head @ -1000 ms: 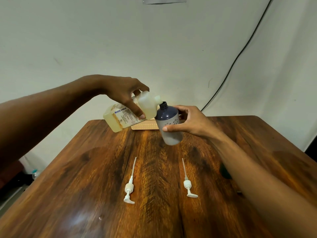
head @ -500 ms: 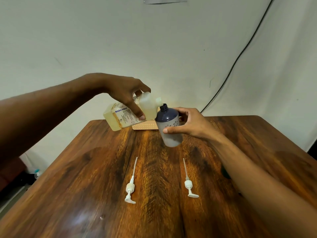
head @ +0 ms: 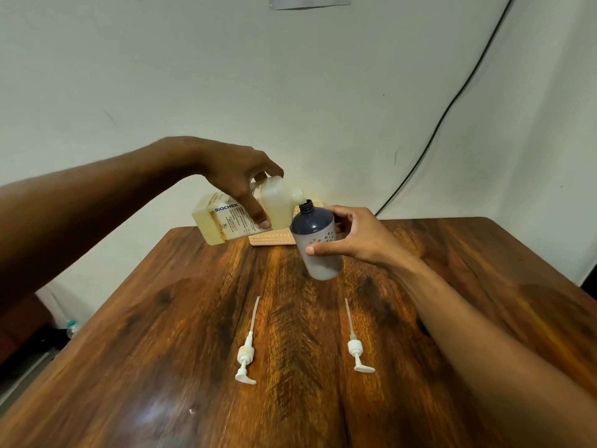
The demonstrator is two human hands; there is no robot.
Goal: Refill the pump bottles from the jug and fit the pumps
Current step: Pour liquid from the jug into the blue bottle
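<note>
Slightly lower than a second ago, the jug (head: 277,205) lies tipped nearly level in the left hand (head: 239,176), whose fingers wrap over its top, spout just at the open neck of the bottle (head: 318,231). The right hand (head: 358,237) grips the bottle, tilted above the tabletop (head: 161,318). Nearer, a pump (head: 246,354) and a second pump (head: 354,345) lie well apart.
</note>
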